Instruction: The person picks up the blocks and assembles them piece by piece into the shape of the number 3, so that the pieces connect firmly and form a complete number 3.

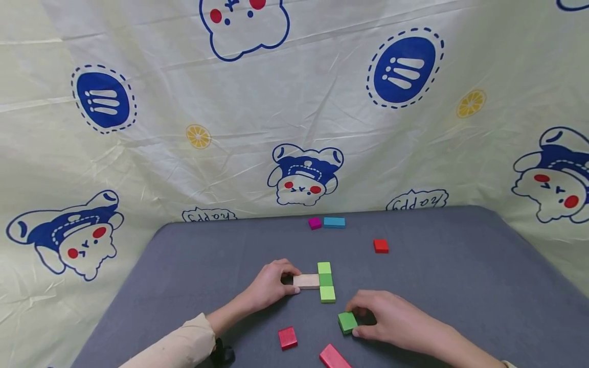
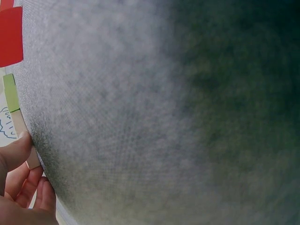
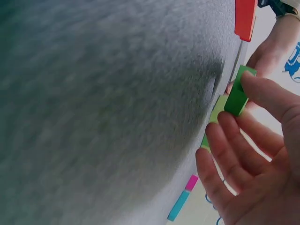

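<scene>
Three green blocks (image 1: 325, 280) lie in a row on the grey bench (image 1: 221, 248); the left hand (image 1: 270, 282) pinches the outer end of a pale block (image 1: 307, 281) touching the middle one, fingers parted only by its width; the right hand (image 1: 391, 318) pinches another green block (image 1: 347, 322) near the row, fingers likewise parted.

Head cam sat up high, looking forward and down: surface (image 1: 207, 255) across bottom, patterned sheet (image 1: 317, 102) behind. Left wrist cam hugged surface super close, mostly blurry grey, left hand (image 1: 270, 285) shoved into lower left corner. Right wrist one sat about as close, tipped sideways, facing past right hand (image 1: 391, 318) toward left one. Head and left wrist shared pale wooden block (image 1: 306, 281); head and right wrist both caught magenta block (image 1: 315, 223) and blue block (image 1: 334, 223).
</scene>
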Available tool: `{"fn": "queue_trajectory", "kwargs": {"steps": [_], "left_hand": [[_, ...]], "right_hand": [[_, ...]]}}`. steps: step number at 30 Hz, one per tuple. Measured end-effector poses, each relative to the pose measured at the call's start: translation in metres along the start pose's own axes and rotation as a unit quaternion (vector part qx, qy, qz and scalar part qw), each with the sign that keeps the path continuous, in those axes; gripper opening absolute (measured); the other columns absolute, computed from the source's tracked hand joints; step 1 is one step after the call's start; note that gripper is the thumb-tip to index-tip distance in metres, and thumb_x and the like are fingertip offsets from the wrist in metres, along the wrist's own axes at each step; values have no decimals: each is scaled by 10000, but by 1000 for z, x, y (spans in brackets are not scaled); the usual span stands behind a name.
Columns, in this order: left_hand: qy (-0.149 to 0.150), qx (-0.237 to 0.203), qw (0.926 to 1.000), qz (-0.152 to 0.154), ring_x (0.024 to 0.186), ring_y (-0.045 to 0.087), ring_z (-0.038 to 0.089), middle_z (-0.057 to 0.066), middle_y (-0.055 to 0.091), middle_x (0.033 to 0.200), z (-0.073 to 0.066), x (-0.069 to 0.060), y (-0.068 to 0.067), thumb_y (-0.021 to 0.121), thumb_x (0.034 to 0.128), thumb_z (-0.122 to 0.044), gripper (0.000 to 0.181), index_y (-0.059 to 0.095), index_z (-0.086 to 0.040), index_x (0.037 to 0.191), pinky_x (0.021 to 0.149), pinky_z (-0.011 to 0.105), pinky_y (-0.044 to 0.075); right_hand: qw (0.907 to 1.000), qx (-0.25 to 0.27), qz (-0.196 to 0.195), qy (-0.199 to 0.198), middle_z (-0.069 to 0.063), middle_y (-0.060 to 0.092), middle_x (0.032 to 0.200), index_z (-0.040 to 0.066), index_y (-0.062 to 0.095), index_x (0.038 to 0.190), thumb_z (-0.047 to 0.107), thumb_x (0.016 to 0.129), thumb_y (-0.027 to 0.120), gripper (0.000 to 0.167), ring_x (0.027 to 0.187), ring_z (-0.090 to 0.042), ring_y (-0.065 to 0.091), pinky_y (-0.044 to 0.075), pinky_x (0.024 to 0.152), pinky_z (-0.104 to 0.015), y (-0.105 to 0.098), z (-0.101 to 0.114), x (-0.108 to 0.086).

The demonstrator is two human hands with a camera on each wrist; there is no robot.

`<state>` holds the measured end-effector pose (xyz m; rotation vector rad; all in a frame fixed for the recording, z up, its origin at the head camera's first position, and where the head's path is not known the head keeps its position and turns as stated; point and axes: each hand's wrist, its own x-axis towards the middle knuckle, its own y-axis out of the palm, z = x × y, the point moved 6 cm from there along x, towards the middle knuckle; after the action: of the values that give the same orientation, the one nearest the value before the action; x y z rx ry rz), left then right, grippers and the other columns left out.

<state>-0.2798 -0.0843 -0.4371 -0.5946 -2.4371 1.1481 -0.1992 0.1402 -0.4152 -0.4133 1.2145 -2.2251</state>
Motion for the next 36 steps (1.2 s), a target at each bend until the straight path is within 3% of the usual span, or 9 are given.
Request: {"fn": "queue_trajectory", "kwargs": {"steps": [14,36], "left_hand": [[22,-36,10000,-26,956,561,143,-46,632,1006,-1,0,0,798,828,-128,256,737,-97,1075,865,338,471],[-32,11,10000,-19,962,562,154,-38,635,1013,-2,-2,-1,798,828,-133,254,737,-101,1072,871,351,467]], "right_hand": [[9978,-337,36,563,180,544,839,239,702,1012,358,776,824,291,771,-42,498,467,676,-297,11,8,20],[9991,32,25,433,184,556,874,269,691,1025,325,794,817,269,806,-49,514,465,691,-296,13,9,23]]}}
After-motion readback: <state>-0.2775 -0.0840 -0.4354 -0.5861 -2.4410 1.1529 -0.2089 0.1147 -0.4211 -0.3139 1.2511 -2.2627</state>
